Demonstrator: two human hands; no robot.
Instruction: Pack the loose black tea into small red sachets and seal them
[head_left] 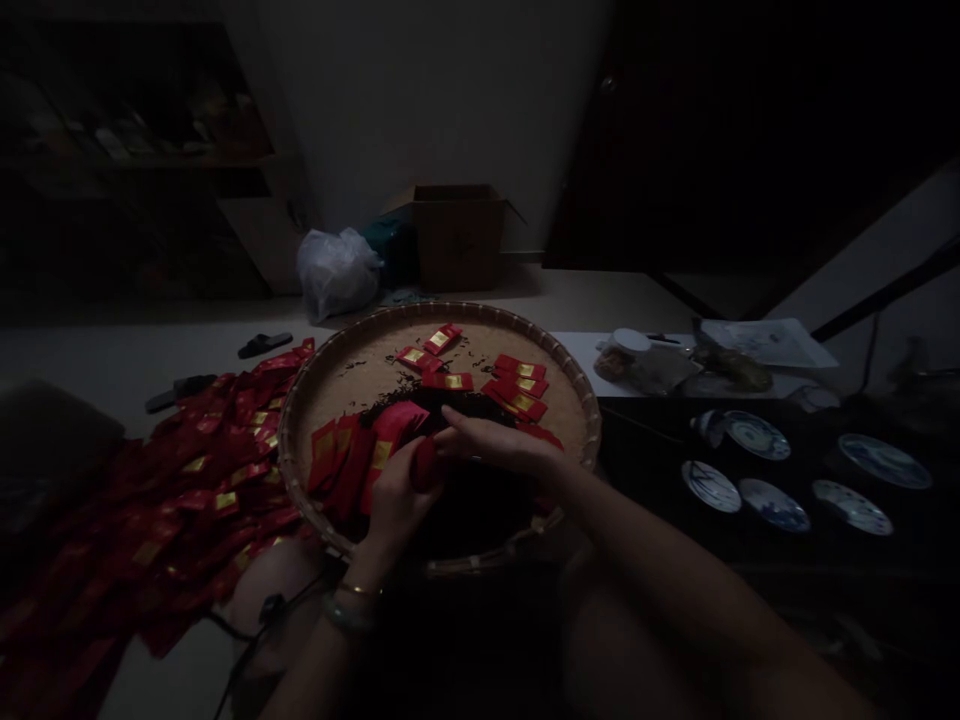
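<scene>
Red packets lay heaped on the floor, loose dark leaves were left in the bamboo tray, and above it the left hand's fingers held a single red packet, the right hand's grip unclear.

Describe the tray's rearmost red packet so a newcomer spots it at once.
Find the big round woven tray in the centre. Look across it toward the cardboard box beyond. The rearmost packet, red with a gold label, lies slanted, closer to the box than any other.
</scene>
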